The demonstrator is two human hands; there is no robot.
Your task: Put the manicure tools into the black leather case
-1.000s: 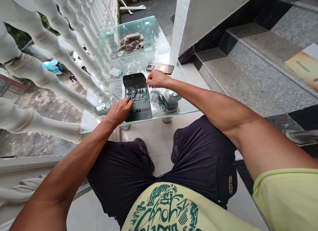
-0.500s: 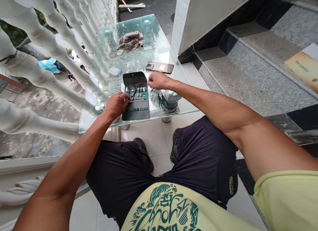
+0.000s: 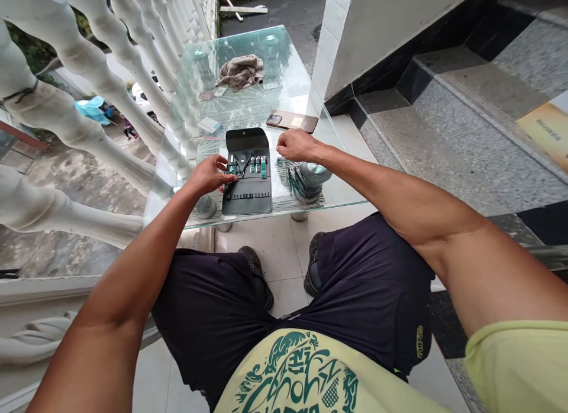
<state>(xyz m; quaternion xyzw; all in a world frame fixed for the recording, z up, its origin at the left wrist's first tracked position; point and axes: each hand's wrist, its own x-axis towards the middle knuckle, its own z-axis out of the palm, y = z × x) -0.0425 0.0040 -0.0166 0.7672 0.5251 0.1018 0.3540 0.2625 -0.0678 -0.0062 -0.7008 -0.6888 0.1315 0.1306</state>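
One case (image 3: 247,187) lies open on the glass table (image 3: 289,97), probably keeping its slots reachable. The left hand (image 3: 213,173), fingers apart, rests over its left edge, perhaps steadying it; the right hand's (image 3: 296,145) fingers bunch near loose tools (image 3: 294,183), any hold unclear.

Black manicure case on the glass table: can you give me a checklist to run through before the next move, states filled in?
1. Manicure case open: ok, its flap is folded back.
2. Case supported by the glass table: ok, though close to the near edge.
3. Left hand at the case: ok, fingers at its left side.
4. Right hand free of tools: cannot tell, fingers curled, contents hidden.
5. All tools in the case: not ok, green tools lie loose to its right.
6. Smartphone off the case: ok, it lies beyond, to the right.
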